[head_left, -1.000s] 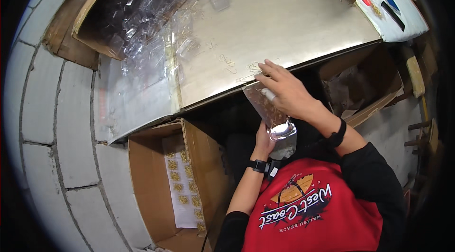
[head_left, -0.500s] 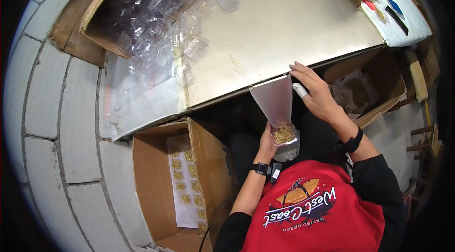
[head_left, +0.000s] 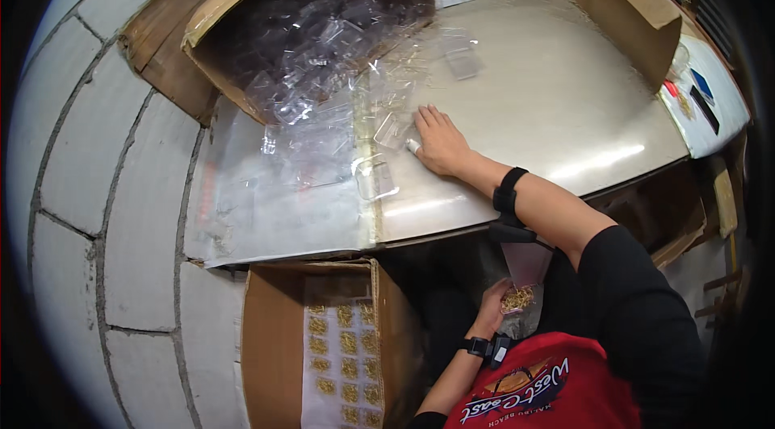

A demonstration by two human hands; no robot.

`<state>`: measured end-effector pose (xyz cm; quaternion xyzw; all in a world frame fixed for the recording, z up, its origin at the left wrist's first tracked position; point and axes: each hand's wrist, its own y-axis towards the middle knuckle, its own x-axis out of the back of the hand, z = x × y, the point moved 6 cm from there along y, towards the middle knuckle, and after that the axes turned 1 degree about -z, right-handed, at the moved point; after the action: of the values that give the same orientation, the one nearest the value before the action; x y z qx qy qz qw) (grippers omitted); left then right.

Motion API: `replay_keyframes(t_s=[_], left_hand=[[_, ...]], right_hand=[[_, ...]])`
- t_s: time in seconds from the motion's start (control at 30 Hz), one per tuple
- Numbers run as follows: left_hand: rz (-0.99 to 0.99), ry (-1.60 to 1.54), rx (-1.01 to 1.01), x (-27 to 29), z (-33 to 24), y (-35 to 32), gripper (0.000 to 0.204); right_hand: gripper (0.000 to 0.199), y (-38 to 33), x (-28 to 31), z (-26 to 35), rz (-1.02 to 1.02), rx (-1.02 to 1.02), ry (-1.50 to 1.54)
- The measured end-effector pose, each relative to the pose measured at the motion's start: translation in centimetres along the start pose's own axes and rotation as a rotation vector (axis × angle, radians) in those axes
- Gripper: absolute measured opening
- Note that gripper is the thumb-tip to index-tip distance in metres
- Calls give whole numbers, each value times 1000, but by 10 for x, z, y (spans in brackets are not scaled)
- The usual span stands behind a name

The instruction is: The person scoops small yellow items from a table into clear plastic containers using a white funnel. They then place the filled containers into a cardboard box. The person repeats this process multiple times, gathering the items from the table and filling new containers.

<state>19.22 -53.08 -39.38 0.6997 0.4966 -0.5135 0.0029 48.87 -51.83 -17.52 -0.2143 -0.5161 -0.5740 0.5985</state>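
Down by my lap, my left hand [head_left: 491,306] has its fingers closed around a small clear plastic box [head_left: 505,312]. Thin gold-coloured metal pieces [head_left: 519,298] fill that box. Just above it is the narrow lower end of a translucent chute [head_left: 526,261], partly covered by my right forearm. My right hand [head_left: 440,142], white wrap on its thumb, lies with fingers stretched out on the metal tabletop [head_left: 557,98]. Beside its fingertips is a clear plastic case [head_left: 393,129]; whether they touch cannot be made out.
A cardboard box on its side [head_left: 198,29] spills a heap of clear plastic cases [head_left: 323,50] onto the table. Below the edge, an open carton [head_left: 270,340] holds rows of gold-filled packs [head_left: 349,342] on white sheet. A cardboard panel [head_left: 634,9] stands at the right.
My right hand has left the chute's upper edge and reached up and left onto the tabletop. My left hand keeps the filled box under the chute. The view has shifted.
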Motion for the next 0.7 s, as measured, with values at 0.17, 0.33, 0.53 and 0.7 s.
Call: replay_keyframes(t_s=[0.17,0.33,0.53,0.7], left_hand=[[-36,-30,-32,2,-19,-6,28],[19,-36,-50,3,-27,-5,25],[32,-16,-25,3,-23,-1,28],[78,61,-64,10,-12,4,30]], right_hand=[[58,48,-25,4,115,92,13],[49,40,-19,4,168,348,43],[46,4,36,-10,426,179,31],[52,8,23,-35,341,199,216]])
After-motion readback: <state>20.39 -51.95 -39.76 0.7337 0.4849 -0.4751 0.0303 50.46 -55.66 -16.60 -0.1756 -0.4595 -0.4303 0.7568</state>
